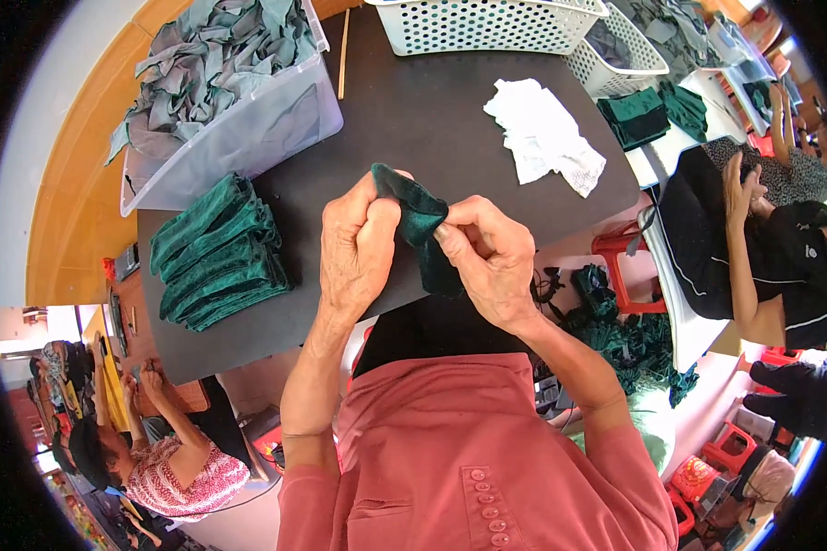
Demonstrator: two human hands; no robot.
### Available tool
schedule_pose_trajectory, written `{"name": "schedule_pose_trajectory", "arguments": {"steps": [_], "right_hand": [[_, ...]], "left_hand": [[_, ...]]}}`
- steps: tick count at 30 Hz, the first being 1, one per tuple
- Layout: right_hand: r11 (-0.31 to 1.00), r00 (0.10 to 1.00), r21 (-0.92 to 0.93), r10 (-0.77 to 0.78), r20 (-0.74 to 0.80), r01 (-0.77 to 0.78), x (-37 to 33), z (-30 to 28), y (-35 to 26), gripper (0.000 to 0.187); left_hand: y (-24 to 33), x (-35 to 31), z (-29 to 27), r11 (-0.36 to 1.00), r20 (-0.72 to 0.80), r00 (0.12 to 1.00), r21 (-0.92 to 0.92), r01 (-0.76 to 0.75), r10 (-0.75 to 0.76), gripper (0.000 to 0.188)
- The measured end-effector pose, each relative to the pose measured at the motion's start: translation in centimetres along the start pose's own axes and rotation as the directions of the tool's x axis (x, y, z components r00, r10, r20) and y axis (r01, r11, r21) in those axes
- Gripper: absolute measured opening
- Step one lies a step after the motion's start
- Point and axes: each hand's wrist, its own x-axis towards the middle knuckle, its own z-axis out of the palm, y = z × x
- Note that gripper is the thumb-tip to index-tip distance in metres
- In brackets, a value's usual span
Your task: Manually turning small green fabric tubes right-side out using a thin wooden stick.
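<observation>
Between my hands, above the near edge of the dark table point(413, 110), is a dark green velvet fabric piece point(420, 216). My left hand point(360, 234) is closed on its upper left end, with the fingers curled in. My right hand point(489, 257) pinches its right edge between thumb and forefinger. The lower part of the piece hangs down between the two hands. To the left of my left hand lies a stack of folded green velvet pieces point(219, 253).
A translucent bin point(285, 138) heaped with grey-green fabric stands at the far left. White crumpled fabric point(544, 136) lies right of centre. White perforated baskets point(487, 28) stand at the back. Co-workers sit on both sides; a red stool point(627, 266) stands at the right.
</observation>
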Motion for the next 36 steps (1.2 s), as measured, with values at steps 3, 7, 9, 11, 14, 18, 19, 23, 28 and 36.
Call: {"name": "schedule_pose_trajectory", "arguments": {"steps": [3, 7, 9, 11, 14, 18, 19, 23, 28, 36], "right_hand": [[1.000, 1.000, 0.004, -0.020, -0.022, 0.020, 0.1, -0.1, 0.0, 0.004], [0.990, 0.999, 0.132, 0.048, 0.016, -0.050, 0.0, 0.1, -0.2, 0.004], [0.720, 0.895, 0.532, 0.366, 0.256, -0.446, -0.5, -0.2, -0.4, 0.010], [0.615, 0.856, 0.596, 0.394, 0.336, -0.517, -0.4, -0.6, -0.5, 0.011], [0.563, 0.830, 0.613, 0.429, 0.356, -0.554, -0.1, -0.6, -1.0, 0.010], [0.804, 0.912, -0.463, -0.410, 0.020, 0.372, 1.1, -0.6, -0.7, 0.005], [0.895, 0.954, -0.348, -0.299, -0.004, 0.279, 1.2, -0.7, -0.2, 0.005], [0.984, 0.994, 0.154, 0.078, 0.073, -0.088, 0.3, -0.7, -0.4, 0.008], [0.857, 0.934, 0.373, 0.308, 0.179, -0.354, 0.5, -1.3, -0.8, 0.016], [0.885, 0.931, 0.308, 0.289, 0.223, -0.348, 0.8, -2.0, -0.8, 0.015]], "left_hand": [[0.2, 0.0, 0.0, 0.999, -0.011, 1.000, 0.035, 0.014, -0.014, 0.023], [-1.1, -0.2, 0.3, 0.991, -0.025, 1.000, 0.131, -0.014, 0.017, 0.023], [-1.4, -0.6, 0.3, 0.992, -0.012, 1.000, 0.127, -0.002, 0.004, 0.024], [-1.1, -0.6, 0.4, 0.992, 0.006, 1.000, 0.129, 0.007, -0.008, 0.024], [-0.6, -0.3, 0.3, 0.997, -0.012, 0.999, 0.065, 0.045, -0.045, 0.024], [0.4, -0.1, 1.2, 0.993, -0.041, 0.999, 0.116, 0.030, -0.025, 0.022], [0.1, -0.3, 1.2, 0.993, -0.039, 0.999, 0.116, 0.031, -0.026, 0.022], [-0.2, -1.0, 0.8, 0.986, -0.008, 0.999, 0.163, -0.036, 0.038, 0.016], [-0.5, -2.9, -0.6, 0.999, 0.024, 1.000, -0.043, -0.015, 0.016, 0.016], [-0.7, 1.7, -1.8, 0.988, -0.068, 0.991, -0.091, -0.124, 0.118, 0.043]]}}
